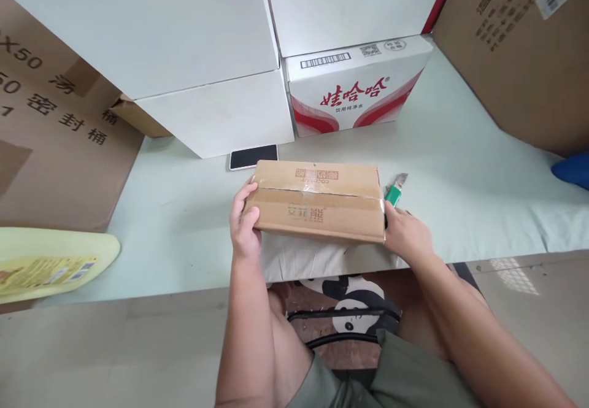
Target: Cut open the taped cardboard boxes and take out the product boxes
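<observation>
A small brown cardboard box [317, 205], taped shut along its top seam, sits near the front edge of a pale green table [184, 224]. My left hand [245, 224] grips the box's left end, thumb on top. My right hand [405, 230] is closed at the box's right end around a green utility knife [394, 192], whose blade sticks up past the box's far right corner.
A phone [254, 156] lies face up just behind the box. White cartons [207, 70] and a red-and-white water carton [359, 89] stand behind it. Big brown boxes [50, 132] flank both sides. A yellow package [46, 267] lies at the left.
</observation>
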`<move>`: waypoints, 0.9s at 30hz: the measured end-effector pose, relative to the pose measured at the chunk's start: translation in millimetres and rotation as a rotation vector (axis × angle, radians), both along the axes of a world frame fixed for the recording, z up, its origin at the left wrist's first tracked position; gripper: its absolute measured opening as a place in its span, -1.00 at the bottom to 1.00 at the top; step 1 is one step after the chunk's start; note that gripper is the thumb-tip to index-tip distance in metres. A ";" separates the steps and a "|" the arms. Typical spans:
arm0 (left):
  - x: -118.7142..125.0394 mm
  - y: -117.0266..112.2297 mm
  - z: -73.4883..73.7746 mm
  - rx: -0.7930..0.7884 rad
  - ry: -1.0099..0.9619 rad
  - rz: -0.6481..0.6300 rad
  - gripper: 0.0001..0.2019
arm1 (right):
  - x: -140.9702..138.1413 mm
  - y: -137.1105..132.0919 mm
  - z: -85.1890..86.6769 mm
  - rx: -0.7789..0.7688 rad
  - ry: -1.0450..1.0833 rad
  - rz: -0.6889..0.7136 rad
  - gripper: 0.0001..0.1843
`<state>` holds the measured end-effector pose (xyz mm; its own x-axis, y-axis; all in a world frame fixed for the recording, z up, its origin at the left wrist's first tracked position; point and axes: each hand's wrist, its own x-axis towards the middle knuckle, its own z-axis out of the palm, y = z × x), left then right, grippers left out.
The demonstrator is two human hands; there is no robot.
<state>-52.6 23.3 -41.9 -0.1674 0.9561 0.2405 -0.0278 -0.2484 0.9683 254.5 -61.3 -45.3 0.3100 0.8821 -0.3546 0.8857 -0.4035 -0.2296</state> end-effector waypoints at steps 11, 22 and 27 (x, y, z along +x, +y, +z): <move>-2.3 4.9 -6.1 0.040 -0.031 -0.045 -0.56 | 21.0 8.3 -25.4 0.844 0.871 -0.538 -0.58; -2.9 2.9 -13.1 0.111 0.010 -0.127 -0.57 | 38.4 1.1 -19.4 1.015 1.730 -0.578 -0.59; -5.9 2.9 -14.7 0.101 0.019 -0.182 -0.56 | 33.8 -7.1 -7.1 1.017 1.441 -0.346 -0.44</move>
<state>-58.6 26.3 -56.5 0.0118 0.9412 0.3377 -0.0629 -0.3364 0.9396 288.2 -68.4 -52.4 0.4776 0.8730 0.0992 -0.3008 0.2685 -0.9151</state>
